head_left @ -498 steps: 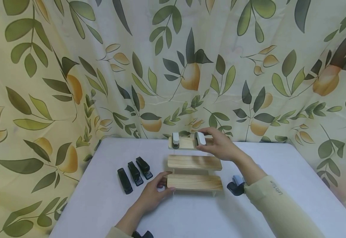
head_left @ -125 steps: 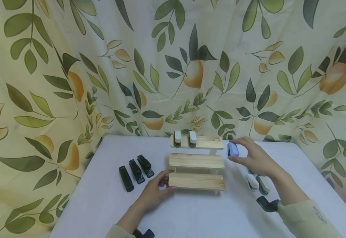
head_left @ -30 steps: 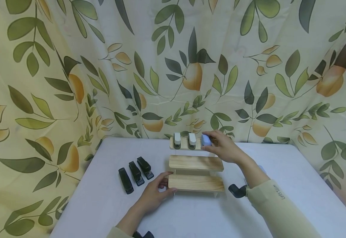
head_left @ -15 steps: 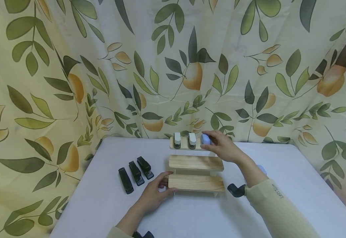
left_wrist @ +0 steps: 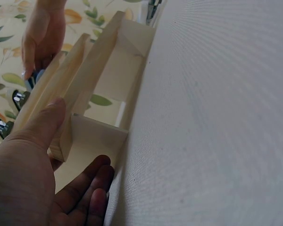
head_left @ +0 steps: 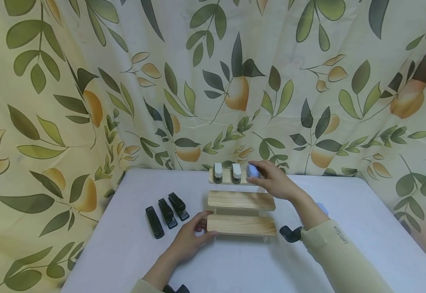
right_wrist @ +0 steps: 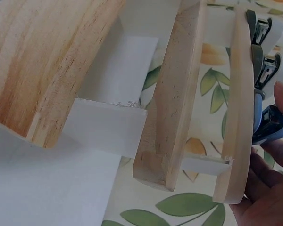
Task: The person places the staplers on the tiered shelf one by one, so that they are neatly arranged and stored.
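Note:
A three-tier wooden stand stands on the table. My left hand grips the left end of its lowest step, thumb on the board and a finger behind it in the left wrist view. With thumb and fingers, my right hand holds a small blue stapler on the top step. In the right wrist view, the blue stapler sits against that board, beside the white staplers. Two white-topped staplers, one at the left and one in the middle, stand upright there.
Left of the stand lie three black staplers, the nearest, the middle one and the farthest. A blue object peeks out behind my right forearm. A leaf-patterned curtain hangs behind the white table.
Earlier, my right hand set a second white stapler on the top step, then brought the blue stapler from the right onto it. Over the last second it shifts only slightly left. My left hand stays put.

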`<state>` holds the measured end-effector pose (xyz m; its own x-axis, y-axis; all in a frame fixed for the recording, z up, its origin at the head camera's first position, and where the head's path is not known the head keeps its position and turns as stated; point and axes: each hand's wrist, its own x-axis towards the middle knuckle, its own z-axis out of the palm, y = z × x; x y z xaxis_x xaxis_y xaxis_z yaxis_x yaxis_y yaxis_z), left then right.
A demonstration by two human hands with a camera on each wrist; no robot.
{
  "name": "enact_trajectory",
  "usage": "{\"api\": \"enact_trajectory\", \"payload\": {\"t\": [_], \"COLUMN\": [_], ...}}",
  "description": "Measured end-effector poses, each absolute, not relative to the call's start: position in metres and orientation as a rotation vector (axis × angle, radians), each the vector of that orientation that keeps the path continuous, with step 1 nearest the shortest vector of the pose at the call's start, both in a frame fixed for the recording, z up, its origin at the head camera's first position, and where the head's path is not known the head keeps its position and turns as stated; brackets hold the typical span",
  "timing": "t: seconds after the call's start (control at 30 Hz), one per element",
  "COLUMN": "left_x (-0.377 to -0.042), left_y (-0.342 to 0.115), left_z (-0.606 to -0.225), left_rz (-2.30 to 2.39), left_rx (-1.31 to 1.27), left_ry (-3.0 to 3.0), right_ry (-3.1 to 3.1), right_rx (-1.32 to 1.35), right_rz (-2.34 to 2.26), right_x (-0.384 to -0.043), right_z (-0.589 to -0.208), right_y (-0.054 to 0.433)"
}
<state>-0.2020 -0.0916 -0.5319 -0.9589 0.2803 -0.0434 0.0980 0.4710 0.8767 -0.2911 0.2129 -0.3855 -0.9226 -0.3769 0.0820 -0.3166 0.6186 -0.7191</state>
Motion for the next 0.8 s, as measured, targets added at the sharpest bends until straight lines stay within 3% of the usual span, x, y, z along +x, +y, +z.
{"api": "enact_trajectory", "payload": {"t": [0.8], "left_x": [-0.2006], "left_y": [-0.0909], "left_z": [-0.5294], "left_rz": [1.474], "left_rx": [0.311], "left_ry": [2.534], "right_ry": [2.797], "right_rx": [-0.608], "right_rz": [-1.151], "right_x": [-0.2910], "right_z": [-0.3881], "right_y": [0.2162]}}
